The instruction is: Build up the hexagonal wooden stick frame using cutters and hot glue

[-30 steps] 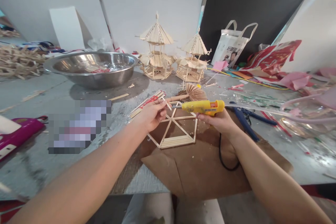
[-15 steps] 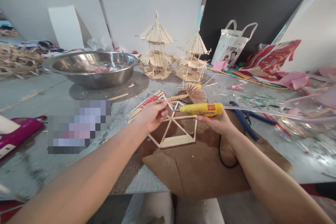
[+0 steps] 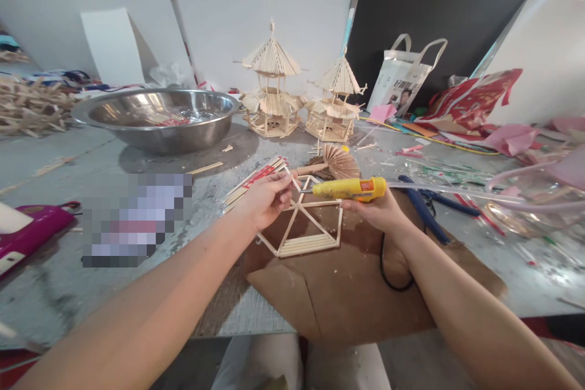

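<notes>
My left hand (image 3: pixel 270 196) pinches a short wooden stick (image 3: pixel 293 178) above a six-sided stick frame (image 3: pixel 298 206). My right hand (image 3: pixel 381 210) is wrapped round a yellow glue gun (image 3: pixel 350 189), its nozzle pointing left at the lower end of that stick. A clear glue stick (image 3: pixel 457 192) runs out of the gun's back. Spokes cross the frame, and the section nearest me is filled with parallel sticks (image 3: pixel 308 245). Brown paper (image 3: pixel 361 292) lies under the frame. Beyond my left hand is a bundle of red-tipped sticks (image 3: pixel 256 178), partly covered by the hand.
Two stick pagodas (image 3: pixel 273 85) stand at the back beside a steel basin (image 3: pixel 169 134). Blue-handled pliers (image 3: pixel 427 210) lie to the right, near scattered plastic bits. A folded paper fan (image 3: pixel 340 163) sits behind the frame. At left are a blurred-out object (image 3: pixel 141 219) and a purple tool (image 3: pixel 39 225).
Almost nothing differs. The whole view has shifted very slightly, while both hands, the stick and the glue gun keep their places over the frame.
</notes>
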{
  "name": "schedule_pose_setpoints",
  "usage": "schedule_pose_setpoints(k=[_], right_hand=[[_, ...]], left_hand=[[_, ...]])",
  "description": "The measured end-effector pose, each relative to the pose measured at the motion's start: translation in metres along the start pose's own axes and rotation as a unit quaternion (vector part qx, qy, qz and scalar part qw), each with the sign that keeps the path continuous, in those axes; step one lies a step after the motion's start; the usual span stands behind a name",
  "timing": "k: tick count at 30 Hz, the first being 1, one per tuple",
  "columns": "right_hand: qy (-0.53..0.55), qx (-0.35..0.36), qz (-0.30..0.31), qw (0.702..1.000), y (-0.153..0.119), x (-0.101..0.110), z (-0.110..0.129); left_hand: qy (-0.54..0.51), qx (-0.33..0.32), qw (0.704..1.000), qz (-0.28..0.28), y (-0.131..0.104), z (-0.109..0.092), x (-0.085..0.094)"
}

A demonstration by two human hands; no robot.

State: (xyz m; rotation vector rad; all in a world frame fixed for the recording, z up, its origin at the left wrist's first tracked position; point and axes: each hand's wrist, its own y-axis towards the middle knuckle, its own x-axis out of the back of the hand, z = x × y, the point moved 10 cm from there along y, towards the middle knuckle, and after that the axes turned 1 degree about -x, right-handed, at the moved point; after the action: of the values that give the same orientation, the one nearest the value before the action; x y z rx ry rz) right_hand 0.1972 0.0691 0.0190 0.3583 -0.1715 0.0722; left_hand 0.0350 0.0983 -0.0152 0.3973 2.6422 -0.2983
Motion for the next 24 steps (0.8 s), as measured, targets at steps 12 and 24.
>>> schedule_pose_setpoints(k=[12,24], right_hand=[[0.016,-0.002,-0.034,0.999,0.002,0.01,0.004],[0.054,-0.096,-0.048,0.993,0.003,0.023,-0.02]], left_hand=[[0.029,-0.015,0.999,0.008,-0.001,-0.003,-0.002],[0.331,-0.104,0.936,0.061,-0.011,-0.011,-0.027]])
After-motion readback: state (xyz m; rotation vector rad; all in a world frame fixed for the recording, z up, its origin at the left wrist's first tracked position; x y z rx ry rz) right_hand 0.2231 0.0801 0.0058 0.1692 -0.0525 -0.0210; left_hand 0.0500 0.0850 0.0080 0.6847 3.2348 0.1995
